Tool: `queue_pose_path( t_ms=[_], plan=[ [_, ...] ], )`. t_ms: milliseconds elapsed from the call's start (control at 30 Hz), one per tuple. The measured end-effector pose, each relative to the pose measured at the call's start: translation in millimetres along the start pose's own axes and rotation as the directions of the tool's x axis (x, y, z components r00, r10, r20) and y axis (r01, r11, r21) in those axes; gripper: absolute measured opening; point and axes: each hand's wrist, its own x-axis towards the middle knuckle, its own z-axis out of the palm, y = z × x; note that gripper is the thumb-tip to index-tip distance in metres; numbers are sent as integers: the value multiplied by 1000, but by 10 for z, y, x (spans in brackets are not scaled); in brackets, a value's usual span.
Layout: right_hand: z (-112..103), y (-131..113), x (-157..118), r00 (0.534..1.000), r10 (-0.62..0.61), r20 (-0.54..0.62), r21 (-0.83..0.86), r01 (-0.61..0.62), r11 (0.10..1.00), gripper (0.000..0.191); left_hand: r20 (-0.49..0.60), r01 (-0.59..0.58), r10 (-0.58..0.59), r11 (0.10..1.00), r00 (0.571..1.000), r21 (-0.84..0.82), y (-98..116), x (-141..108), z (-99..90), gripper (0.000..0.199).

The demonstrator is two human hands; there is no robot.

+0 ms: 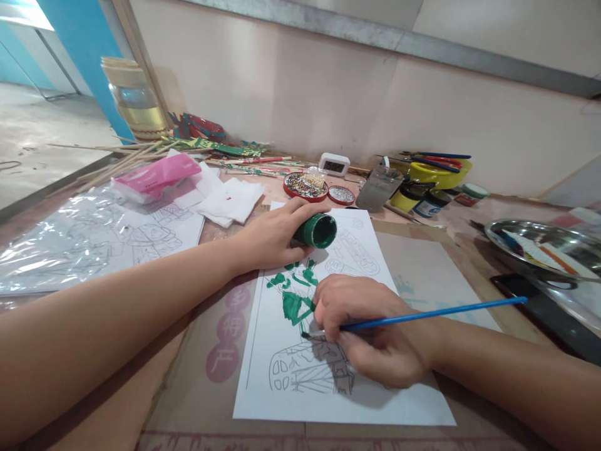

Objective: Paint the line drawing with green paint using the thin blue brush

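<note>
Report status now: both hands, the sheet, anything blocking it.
Left hand gripping green jar, tipped on its side. Right hand holding blue brush, tip at the sheet. Sheet partly painted green. Jar and both hands cover parts of it.

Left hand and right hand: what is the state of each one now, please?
Left hand: closed around the green paint jar, tilted.
Right hand: closed, holding the blue paintbrush.

Pale wall (225, 81) behind; blue panel (84, 47), greyish floor (47, 131) left.
</note>
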Motion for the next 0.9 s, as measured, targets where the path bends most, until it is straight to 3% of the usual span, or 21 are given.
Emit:
queue_pose_path(
  t_ms=[333,533,667,800,900],
  plan=[
    [-18,20,23,998,-23,-53,-25,22,999,22,-2,7,-7,1000,1000,-3,7,-2,0,71],
    [-46,38,-9,977,8,-211,-33,-15,999,21,-13,4,-4,1000,1000,-4,4,-8,3,72],
    [-68,106,-39,925,39,-379,37,-27,999,20,-29,-4,4,1000,1000,1,-19,-14,12,73],
    [-90,224,-30,828,107,-550,29,-110,994,24,-18,13,-13,1000,1000,24,-29,-13,9,72],
    [-91,289,-17,788,186,-587,53,-193,980,19,-12,23,-23,999,1000,23,-18,-11,-3,72]
  ],
)
